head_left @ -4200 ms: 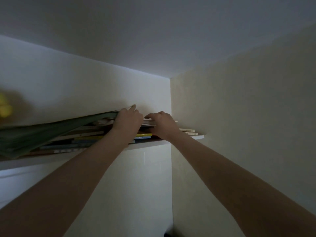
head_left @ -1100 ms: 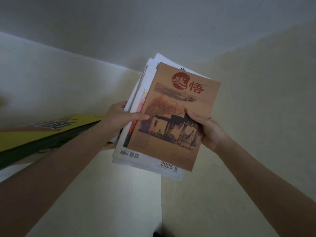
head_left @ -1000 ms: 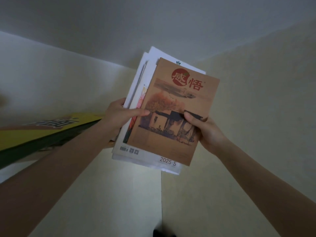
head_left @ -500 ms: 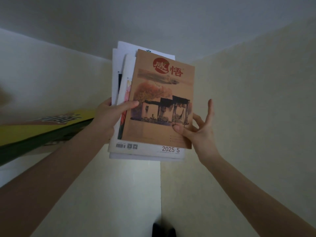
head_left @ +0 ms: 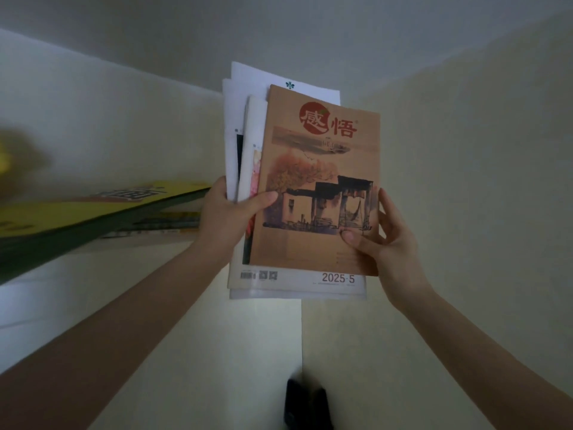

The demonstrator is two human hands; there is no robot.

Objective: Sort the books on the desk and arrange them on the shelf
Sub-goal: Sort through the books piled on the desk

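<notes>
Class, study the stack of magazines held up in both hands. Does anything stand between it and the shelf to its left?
Nothing hangs in the gap, but the shelf end nearest the stack of magazines is taken: a tilted yellow book lies over flatter books, right beside the left hand.

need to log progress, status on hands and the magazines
Left hand grips magazine stack at its left edge. Right hand pinches its right edge. Stack off the shelf; yellow book lies there.

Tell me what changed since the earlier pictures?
Both hands drew a stack of magazines off the shelf. The right hand loosened, then pinched the brown magazine lower down. The left hand kept its grip; the yellow book stayed put.
</notes>
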